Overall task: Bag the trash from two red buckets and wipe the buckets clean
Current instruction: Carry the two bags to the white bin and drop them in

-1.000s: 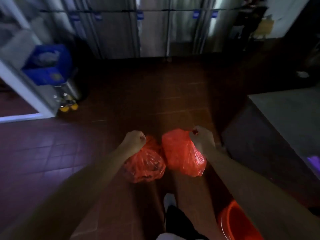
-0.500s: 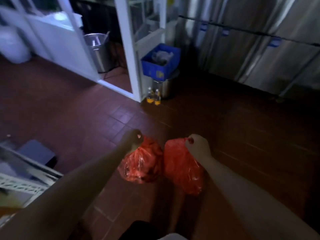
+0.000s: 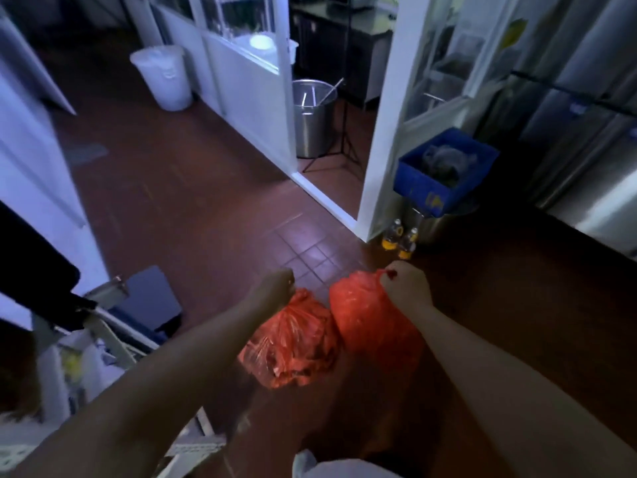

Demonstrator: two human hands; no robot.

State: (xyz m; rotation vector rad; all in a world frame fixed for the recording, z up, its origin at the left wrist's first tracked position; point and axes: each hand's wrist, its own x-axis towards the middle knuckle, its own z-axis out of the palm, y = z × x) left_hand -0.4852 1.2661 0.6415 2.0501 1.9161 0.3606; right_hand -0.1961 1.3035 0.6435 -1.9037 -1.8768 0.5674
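Note:
Two filled red plastic trash bags hang side by side above the red tile floor. My left hand [image 3: 274,286] grips the gathered top of the left bag [image 3: 293,343]. My right hand [image 3: 406,284] grips the knotted top of the right bag [image 3: 372,326]. The two bags touch each other between my forearms. No red bucket is in view.
A white bin [image 3: 165,77] stands far left by a glass partition [image 3: 248,81]. A steel pot [image 3: 313,119] sits in the doorway. A blue crate [image 3: 444,170] rests on a steel drum, with two yellow bottles [image 3: 400,239] below. A metal rack [image 3: 113,336] is at the lower left.
The view has swung left, away from the steel cabinets and the red bucket, toward the doorway and the white bin. Both hands keep holding their bags.

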